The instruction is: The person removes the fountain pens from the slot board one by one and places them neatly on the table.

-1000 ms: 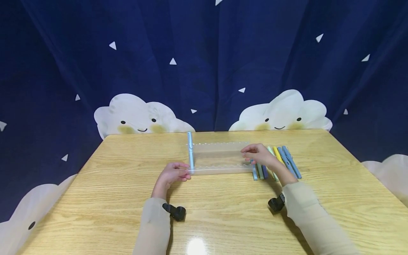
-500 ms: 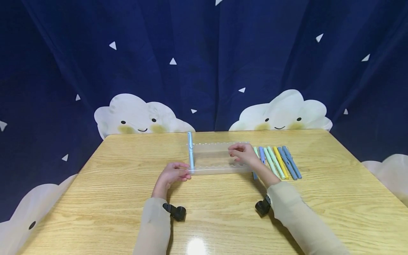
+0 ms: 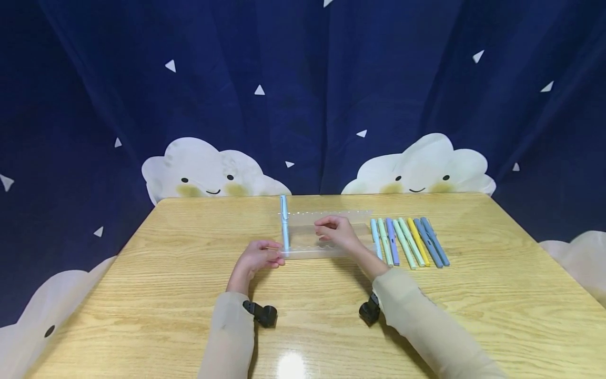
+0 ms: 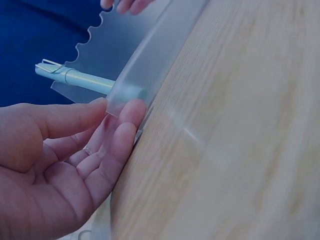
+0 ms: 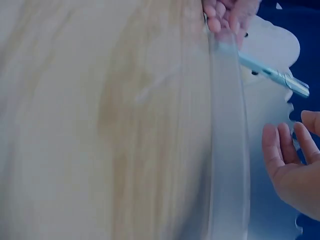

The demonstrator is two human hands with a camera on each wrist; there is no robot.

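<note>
A clear plastic pen rack (image 3: 307, 254) with scalloped edges stands mid-table. One light blue pen (image 3: 285, 223) lies across its left end, its clip showing in the left wrist view. My left hand (image 3: 258, 257) pinches the rack's front left corner between thumb and fingers, close beside the pen's lower end. Over the middle of the rack hovers my right hand (image 3: 337, 232), to the right of that pen. Seen from the right wrist, the fingers (image 5: 272, 147) of this hand are loosely bent and apart from the thumb, with nothing between them.
Right of the rack lies a row of several pens: light blue (image 3: 376, 238), pale green (image 3: 385, 242), purple (image 3: 392, 241), yellow (image 3: 418, 241) and dark blue (image 3: 431, 242) among them. A dark blue curtain (image 3: 303, 95) hangs behind the wooden table (image 3: 312, 326).
My right hand has moved left, from beside the row of pens to over the rack's middle, uncovering the row. The left hand keeps its hold on the rack's corner.
</note>
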